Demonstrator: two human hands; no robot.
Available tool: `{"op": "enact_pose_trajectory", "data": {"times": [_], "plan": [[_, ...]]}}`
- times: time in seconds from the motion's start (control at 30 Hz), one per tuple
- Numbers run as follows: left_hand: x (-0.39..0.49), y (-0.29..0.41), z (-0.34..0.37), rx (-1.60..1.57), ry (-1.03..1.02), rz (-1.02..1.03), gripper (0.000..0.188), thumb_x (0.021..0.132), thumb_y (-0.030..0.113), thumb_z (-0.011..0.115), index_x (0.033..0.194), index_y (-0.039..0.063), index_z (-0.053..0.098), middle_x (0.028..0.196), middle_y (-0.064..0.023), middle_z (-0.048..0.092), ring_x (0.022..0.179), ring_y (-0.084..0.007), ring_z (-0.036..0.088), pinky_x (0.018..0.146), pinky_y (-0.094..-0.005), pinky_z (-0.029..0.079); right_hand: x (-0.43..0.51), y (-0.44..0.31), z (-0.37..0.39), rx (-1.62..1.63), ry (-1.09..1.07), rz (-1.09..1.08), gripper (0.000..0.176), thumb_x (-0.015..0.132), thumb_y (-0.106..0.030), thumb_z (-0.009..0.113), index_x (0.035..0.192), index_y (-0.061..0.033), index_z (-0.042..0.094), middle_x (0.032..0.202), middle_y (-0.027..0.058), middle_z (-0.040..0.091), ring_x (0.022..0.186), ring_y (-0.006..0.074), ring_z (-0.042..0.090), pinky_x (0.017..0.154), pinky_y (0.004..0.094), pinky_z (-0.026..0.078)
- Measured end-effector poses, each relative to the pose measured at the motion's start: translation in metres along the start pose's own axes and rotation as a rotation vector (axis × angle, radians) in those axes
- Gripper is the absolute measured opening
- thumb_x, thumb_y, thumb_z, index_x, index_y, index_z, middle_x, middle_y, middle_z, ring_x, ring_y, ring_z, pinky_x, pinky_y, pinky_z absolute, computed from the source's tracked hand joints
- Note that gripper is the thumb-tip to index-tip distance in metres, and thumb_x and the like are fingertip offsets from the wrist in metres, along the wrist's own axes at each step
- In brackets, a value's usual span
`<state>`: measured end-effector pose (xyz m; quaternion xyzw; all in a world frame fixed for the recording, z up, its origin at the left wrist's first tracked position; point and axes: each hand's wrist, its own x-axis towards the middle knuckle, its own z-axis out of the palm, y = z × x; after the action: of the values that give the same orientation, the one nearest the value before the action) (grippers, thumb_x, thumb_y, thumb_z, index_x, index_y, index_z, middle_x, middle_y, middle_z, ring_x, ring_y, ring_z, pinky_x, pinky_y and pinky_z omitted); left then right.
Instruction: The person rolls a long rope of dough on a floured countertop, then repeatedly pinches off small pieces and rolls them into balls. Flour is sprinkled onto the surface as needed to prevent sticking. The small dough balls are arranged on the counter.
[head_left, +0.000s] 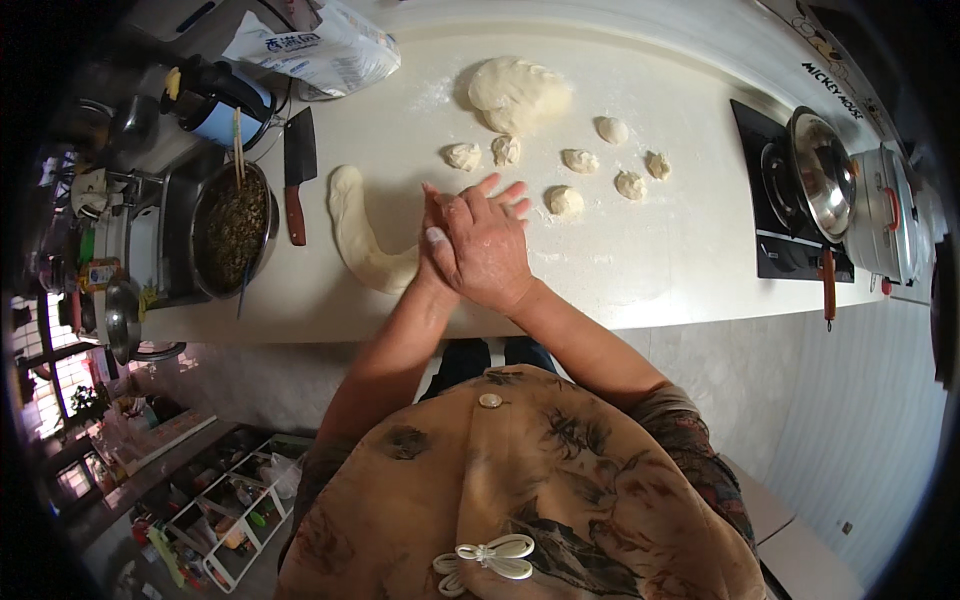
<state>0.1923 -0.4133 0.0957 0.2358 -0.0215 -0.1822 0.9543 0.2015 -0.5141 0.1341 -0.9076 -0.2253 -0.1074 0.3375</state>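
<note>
My right hand (491, 251) lies across my left hand (514, 192), palms together, above the front of the floured counter. Left fingertips show past the right hand's far side. Whatever may be between the palms is hidden. Just left of them a thick curved rope of dough (352, 232) rests on the counter, its near end partly behind my left wrist. Beyond my hands sits a large mound of dough (521, 94). Several small dough pieces lie about, among them a smooth ball (613, 130), a rounded piece (565, 201) and a rough lump (463, 157).
A cleaver (300, 161) with a wooden handle lies on the left. Beside it, a metal bowl of chopped filling (234, 225) holds chopsticks (238, 146) at the sink. A flour bag (319, 52) stands behind. At right are a hob (772, 187) and a lidded pan (823, 176).
</note>
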Motion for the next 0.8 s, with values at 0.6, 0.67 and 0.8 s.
{"op": "enact_pose_trajectory", "data": {"times": [0.6, 0.67, 0.8], "plan": [[0.017, 0.011, 0.038, -0.079, 0.344, 0.162, 0.076, 0.100, 0.063, 0.026, 0.152, 0.008, 0.030, 0.153, -0.0115, 0.037, 0.141, -0.0278, 0.035, 0.118, -0.0425, 0.025, -0.004, 0.018, -0.022, 0.031, 0.071, -0.130, 0.051, 0.086, -0.016, 0.061, 0.136, -0.0084, 0.051, 0.141, 0.0226, 0.046, 0.121, 0.0415, 0.050, 0.095, 0.0481, 0.042], [0.025, 0.022, 0.023, 0.063, 0.330, 0.229, 0.075, 0.100, 0.062, 0.026, 0.149, 0.005, 0.034, 0.151, -0.0141, 0.041, 0.140, -0.0287, 0.037, 0.117, -0.0437, 0.025, -0.018, 0.023, -0.017, 0.175, -0.049, -0.206, 0.050, 0.083, -0.009, 0.064, 0.133, -0.0089, 0.054, 0.132, 0.0193, 0.055, 0.113, 0.0383, 0.056, 0.092, 0.0467, 0.045], [0.016, 0.026, -0.020, 0.673, 0.265, 0.218, 0.072, 0.098, 0.052, 0.047, 0.146, 0.001, 0.037, 0.150, -0.0171, 0.040, 0.140, -0.0288, 0.036, 0.116, -0.0412, 0.028, -0.023, 0.045, -0.017, 0.191, 0.117, 0.084, 0.053, 0.079, 0.003, 0.068, 0.129, -0.0108, 0.058, 0.121, 0.0135, 0.062, 0.100, 0.0299, 0.064, 0.072, 0.0351, 0.056]]}}
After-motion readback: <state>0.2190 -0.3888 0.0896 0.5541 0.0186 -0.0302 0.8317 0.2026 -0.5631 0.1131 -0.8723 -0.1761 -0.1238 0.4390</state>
